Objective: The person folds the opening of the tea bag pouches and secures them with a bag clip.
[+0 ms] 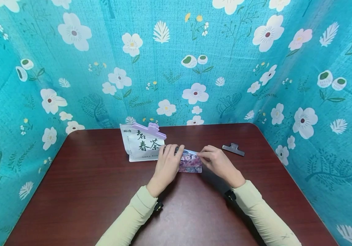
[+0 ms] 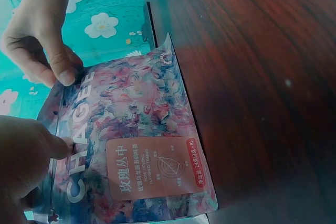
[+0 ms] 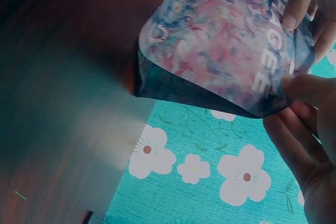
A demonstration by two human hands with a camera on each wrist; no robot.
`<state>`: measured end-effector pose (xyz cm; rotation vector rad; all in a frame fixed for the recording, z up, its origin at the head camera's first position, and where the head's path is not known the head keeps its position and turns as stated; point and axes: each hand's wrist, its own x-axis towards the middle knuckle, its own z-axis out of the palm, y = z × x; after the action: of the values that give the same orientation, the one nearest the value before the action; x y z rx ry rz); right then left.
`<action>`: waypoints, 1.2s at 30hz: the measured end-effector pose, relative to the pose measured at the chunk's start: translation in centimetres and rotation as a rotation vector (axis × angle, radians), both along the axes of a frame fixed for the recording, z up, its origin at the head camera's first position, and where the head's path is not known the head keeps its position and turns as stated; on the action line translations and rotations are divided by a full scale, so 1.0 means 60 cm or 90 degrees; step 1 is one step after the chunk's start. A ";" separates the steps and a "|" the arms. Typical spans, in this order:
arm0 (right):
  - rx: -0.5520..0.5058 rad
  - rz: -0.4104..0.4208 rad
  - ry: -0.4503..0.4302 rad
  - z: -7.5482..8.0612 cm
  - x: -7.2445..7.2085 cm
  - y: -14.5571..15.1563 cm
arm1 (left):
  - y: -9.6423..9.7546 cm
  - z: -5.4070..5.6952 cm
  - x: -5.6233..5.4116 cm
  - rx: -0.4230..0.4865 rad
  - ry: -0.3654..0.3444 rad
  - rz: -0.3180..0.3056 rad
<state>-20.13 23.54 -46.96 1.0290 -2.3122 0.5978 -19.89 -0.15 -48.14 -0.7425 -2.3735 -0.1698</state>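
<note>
A tea bag pouch [image 2: 142, 103] with a pink and blue floral print and the letters CHAGEE stands on the table between both hands. My left hand [image 1: 168, 164] pinches its top edge on the left, thumb on the printed front. At the top right corner my right hand [image 1: 218, 161] pinches the same edge between thumb and fingers. In the right wrist view, the right thumb [image 3: 310, 88] presses on the front near the final letters, with fingers behind. The pouch's dark side fold [image 3: 178, 83] shows there too.
Behind the left hand stands a white tea pouch [image 1: 139, 147] with a purple clip [image 1: 149, 130] across its top. A dark grey clip [image 1: 233, 149] lies to the right of the right hand. The brown table [image 1: 86, 191] ends at a floral curtain [image 1: 170, 68].
</note>
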 end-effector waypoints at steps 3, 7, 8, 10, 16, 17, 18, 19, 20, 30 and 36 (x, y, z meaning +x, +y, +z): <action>0.018 -0.003 -0.010 0.000 0.000 -0.001 | -0.001 -0.002 -0.002 0.014 0.001 -0.006; 0.020 -0.010 -0.007 -0.004 0.001 -0.002 | -0.002 -0.004 -0.002 0.035 0.003 -0.018; 0.017 -0.010 -0.006 -0.005 0.002 -0.002 | -0.002 -0.003 -0.002 0.037 0.002 -0.021; 0.010 -0.010 -0.009 -0.006 0.004 -0.003 | -0.002 -0.002 -0.002 0.041 -0.002 -0.022; -0.031 -0.024 -0.047 -0.007 0.004 -0.005 | -0.003 -0.001 -0.002 0.053 -0.008 -0.034; -0.042 -0.028 -0.056 -0.007 0.002 -0.005 | -0.003 -0.001 -0.002 0.056 -0.006 -0.038; -0.054 -0.032 -0.066 -0.008 0.001 -0.005 | -0.003 -0.001 -0.003 0.059 -0.003 -0.042; -0.066 -0.034 -0.075 -0.008 -0.001 -0.005 | -0.003 -0.002 -0.003 0.061 0.002 -0.045; -0.077 -0.036 -0.085 -0.008 -0.003 -0.005 | -0.003 -0.002 -0.003 0.064 0.006 -0.048; -0.069 -0.061 -0.179 0.001 -0.020 -0.010 | 0.001 0.000 -0.002 0.069 -0.024 -0.045; -0.046 -0.078 -0.199 0.005 -0.024 -0.016 | 0.002 0.003 -0.002 0.081 -0.017 -0.045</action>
<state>-21.54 22.61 -46.66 0.7992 -2.5784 0.8368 -20.03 -0.01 -47.96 -0.7687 -2.3385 -0.3591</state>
